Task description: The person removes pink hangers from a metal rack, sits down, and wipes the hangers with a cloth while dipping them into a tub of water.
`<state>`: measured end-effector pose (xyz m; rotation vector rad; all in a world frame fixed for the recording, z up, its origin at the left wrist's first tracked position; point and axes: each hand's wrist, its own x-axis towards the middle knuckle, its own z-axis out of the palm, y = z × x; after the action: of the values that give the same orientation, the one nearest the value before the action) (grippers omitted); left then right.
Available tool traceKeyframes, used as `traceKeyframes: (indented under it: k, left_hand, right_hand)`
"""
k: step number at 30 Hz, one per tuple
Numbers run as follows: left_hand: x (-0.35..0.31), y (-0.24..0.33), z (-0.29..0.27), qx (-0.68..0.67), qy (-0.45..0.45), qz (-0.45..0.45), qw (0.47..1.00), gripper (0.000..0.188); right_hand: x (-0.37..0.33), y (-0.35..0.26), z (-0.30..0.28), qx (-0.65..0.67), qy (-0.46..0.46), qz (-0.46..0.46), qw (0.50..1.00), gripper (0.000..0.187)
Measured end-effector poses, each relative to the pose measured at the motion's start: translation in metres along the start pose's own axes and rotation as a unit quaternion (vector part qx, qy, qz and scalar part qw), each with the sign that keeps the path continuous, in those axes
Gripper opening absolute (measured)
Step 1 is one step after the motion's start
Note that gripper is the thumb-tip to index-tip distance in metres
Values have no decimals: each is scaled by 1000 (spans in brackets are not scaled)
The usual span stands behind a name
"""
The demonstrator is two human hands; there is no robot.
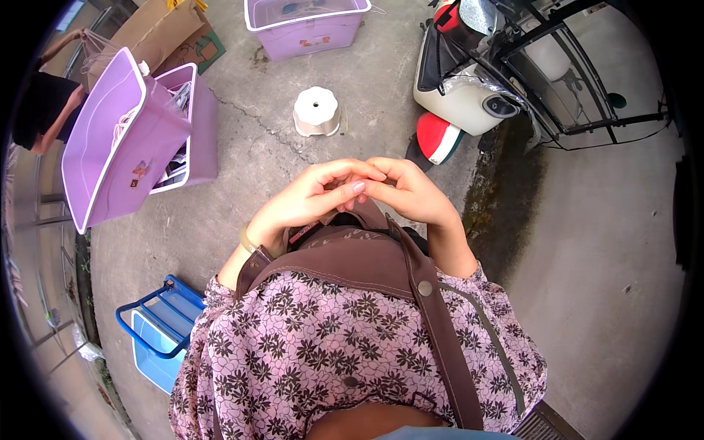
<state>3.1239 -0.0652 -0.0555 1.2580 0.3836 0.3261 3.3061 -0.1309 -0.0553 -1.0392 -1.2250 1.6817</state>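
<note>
In front of my waist, my left hand (302, 196) and my right hand (412, 192) meet, fingers curled inward and touching at their tips. No object shows in either hand; the inner fingers are partly hidden. A pale band (246, 238) circles my left wrist. Just below the hands is the brown apron (352, 260) I wear over a floral-patterned top (323, 330), its strap running down on the right. Beyond my hands a small white stool (316, 111) stands on the concrete.
At the left, one purple bin (121, 158) leans tilted against another purple bin (202, 132) with things in it. A third purple tub (308, 37) stands ahead. A scooter (458, 95) is at the far right. Near my left are a blue chair (165, 312) and a light blue basin (150, 359). A person's arm (59, 121) shows far left.
</note>
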Motion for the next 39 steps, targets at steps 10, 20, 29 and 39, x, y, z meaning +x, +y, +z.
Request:
traceKeyframes:
  k: [10, 20, 29, 39]
  left_hand:
    - [122, 44, -125, -31, 8, -16, 999, 24]
    - [273, 79, -284, -64, -83, -36, 994, 24]
    - [357, 130, -453, -94, -29, -37, 994, 25]
    - [426, 155, -547, -113, -6, -44, 993, 25]
  right_hand:
    - [142, -46, -105, 39, -28, 7, 999, 17]
    - [299, -77, -207, 61, 89, 56, 993, 17]
    - [492, -126, -285, -22, 48, 58, 997, 16]
    - [603, -176, -344, -56, 11, 81, 995, 13]
